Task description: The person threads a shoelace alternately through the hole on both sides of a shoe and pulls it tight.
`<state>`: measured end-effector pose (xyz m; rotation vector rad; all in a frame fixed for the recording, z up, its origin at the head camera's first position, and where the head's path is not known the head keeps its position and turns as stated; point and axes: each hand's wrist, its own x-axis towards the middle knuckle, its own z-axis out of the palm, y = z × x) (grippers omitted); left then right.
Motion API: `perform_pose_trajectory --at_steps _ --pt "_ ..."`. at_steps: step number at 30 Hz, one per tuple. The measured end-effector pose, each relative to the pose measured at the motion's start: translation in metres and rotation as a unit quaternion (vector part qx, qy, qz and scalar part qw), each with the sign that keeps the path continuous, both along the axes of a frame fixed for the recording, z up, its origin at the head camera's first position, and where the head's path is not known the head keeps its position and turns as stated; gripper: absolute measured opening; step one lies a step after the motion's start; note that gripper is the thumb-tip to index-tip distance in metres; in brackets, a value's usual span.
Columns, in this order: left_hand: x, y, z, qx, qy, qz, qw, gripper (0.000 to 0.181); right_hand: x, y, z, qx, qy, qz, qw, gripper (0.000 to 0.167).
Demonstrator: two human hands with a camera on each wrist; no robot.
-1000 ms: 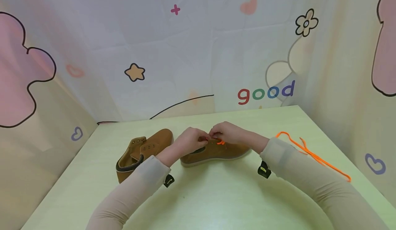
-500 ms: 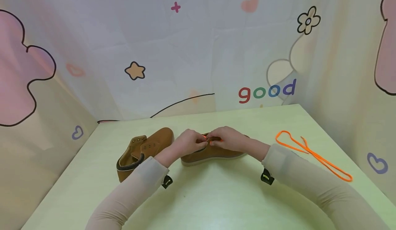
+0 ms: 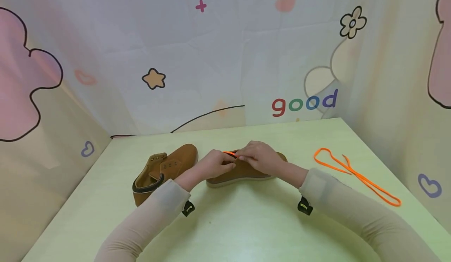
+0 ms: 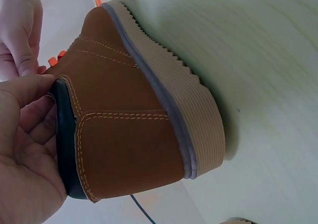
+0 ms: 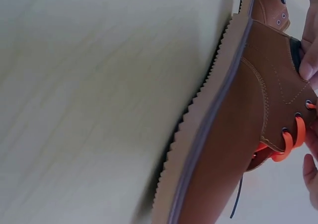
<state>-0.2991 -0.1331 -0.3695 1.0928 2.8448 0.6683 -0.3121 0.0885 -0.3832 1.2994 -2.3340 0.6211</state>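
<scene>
A brown shoe (image 3: pixel 246 172) with a pale ribbed sole stands on the table, toe to the right. An orange shoelace (image 5: pixel 300 129) runs through several of its eyelets. At the shoe's opening, my left hand (image 3: pixel 215 165) pinches the dark padded collar (image 4: pixel 66 139), thumb outside and the other fingers inside. My right hand (image 3: pixel 258 157) is over the eyelets, thumb and forefinger pinching the lace by the top one. A stretch of lace shows between both hands in the head view. The fingertips of the right hand are partly cut off in the right wrist view.
A second brown shoe (image 3: pixel 176 164), its eyelets unlaced, stands at the left. Another orange lace (image 3: pixel 359 179) lies looped on the table (image 3: pixel 246 223) at the right. A printed curtain (image 3: pixel 197 58) hangs behind the table and along both sides.
Both hands have come down closer to the shoe. An orange stretch of lace now shows between them, over the shoe's opening. The left hand has taken hold of the collar edge.
</scene>
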Motion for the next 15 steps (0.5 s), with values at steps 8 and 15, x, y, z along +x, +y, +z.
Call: perform_pose_trajectory --at_steps 8,15 --pt "-0.005 -0.001 0.000 0.011 -0.007 0.001 0.9999 0.016 -0.001 -0.001 -0.002 -0.077 0.188 0.034 0.9785 0.019" --pt "-0.005 0.000 0.002 0.004 -0.015 0.005 0.9999 0.017 0.011 0.002 0.034 -0.145 0.144 0.007 0.9789 0.018"
